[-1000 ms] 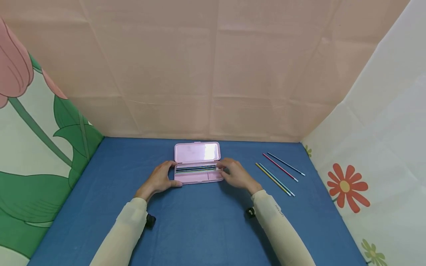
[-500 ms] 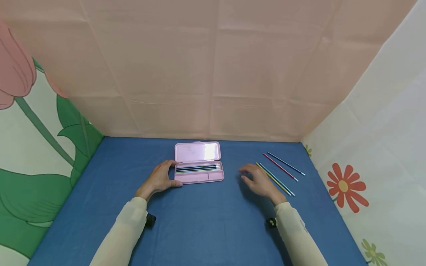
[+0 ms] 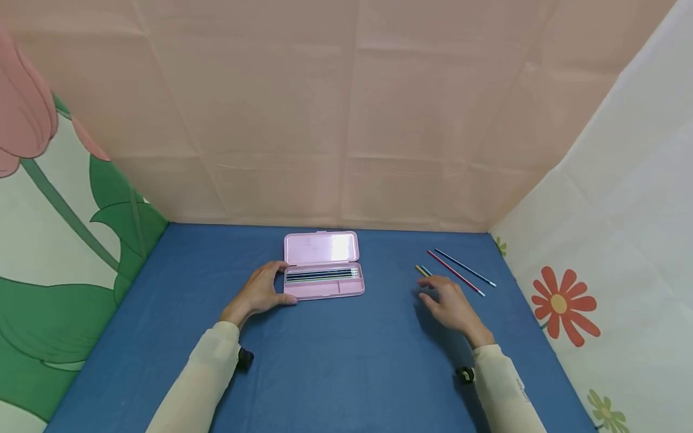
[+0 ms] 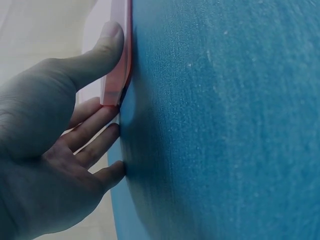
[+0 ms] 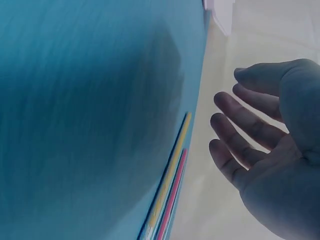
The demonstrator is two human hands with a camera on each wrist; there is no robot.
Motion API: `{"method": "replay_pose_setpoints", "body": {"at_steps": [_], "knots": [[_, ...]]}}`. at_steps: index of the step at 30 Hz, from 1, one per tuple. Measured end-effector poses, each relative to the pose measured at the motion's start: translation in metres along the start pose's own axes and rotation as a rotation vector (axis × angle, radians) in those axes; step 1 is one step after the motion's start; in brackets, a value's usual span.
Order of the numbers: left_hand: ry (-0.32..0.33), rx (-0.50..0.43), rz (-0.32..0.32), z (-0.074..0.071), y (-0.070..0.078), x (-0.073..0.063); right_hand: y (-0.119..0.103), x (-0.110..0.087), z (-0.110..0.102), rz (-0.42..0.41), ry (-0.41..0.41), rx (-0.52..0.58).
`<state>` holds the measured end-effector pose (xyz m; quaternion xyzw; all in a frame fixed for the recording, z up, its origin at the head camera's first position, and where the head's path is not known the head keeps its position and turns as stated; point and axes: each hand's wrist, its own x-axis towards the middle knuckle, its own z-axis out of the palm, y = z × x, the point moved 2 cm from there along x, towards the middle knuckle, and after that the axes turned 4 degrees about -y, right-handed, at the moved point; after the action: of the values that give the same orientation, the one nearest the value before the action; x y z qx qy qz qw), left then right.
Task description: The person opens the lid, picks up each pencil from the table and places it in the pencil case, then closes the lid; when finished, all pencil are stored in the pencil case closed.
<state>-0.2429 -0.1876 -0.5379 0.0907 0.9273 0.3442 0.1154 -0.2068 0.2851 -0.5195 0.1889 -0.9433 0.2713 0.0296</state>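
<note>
**Left hand (image 3: 258,290) bracing the case (image 3: 314,291), right hand (image 3: 452,305) hovering by loose pencils**

The left hand is pinching the case's left end, thumb on the near wall, fingers behind, probably keeping it from sliding on the counter (image 3: 325,367). The lid (image 3: 308,248) is lying folded back, leaving the tray accessible. The right hand is holding nothing; its fingers are spreading loosely above the counter, partly hiding two pencils. The loose ones are lying right of the case, likely for easy picking by that hand.

Counting: one case, one lid, four loose pencils, namely yellow (image 3: 421,270), teal (image 3: 426,270), red (image 3: 456,273) and blue (image 3: 465,267). Several more pencils (image 3: 318,276) are resting side by side inside, too small to count surely.
</note>
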Motion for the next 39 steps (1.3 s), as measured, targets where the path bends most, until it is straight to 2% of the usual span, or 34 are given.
{"method": "replay_pose_setpoints", "body": {"at_steps": [9,16,28,39], "knots": [[-0.011,-0.004,-0.014,0.000,0.000,-0.001,0.024,-0.015,-0.014,0.028,0.047,-0.050],[-0.009,0.000,-0.011,0.000,0.000,-0.001,0.037,-0.022,-0.019,0.076,0.028,-0.078],[-0.004,0.000,-0.011,0.001,0.001,-0.001,0.049,-0.023,-0.016,0.104,0.007,-0.098],[0.004,0.017,-0.011,0.001,0.000,0.001,0.052,-0.022,-0.010,0.109,-0.038,-0.062]]}}
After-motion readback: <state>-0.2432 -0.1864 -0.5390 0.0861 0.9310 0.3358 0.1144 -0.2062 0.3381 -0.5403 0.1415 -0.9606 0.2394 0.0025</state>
